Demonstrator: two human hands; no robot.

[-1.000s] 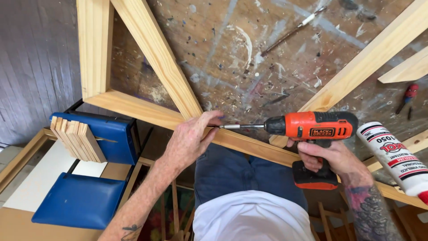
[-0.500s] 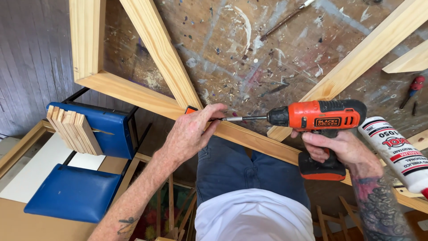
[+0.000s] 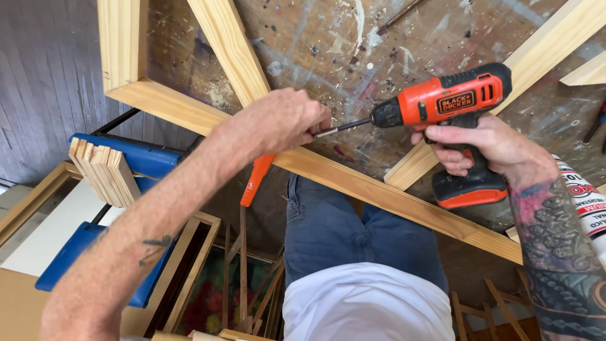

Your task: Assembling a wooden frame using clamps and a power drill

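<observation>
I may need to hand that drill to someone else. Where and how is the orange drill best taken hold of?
Judging by its shape, grip the drill by the upright handle below its body, where the right hand wraps it, coming from the rear, away from the bit pointing at the left hand.

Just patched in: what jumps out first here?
The orange drill, upper right, held in the right hand, its bit aimed left at the wooden frame crossing the bench. The left hand pinches at the bit's tip, at the frame's joint; an orange clamp handle hangs below it.

Drill bit (image 3: 344, 127) tip hidden behind left hand (image 3: 284, 120); white tube (image 3: 584, 202) cut by right edge; frame (image 3: 353, 177) corners outside view.
</observation>
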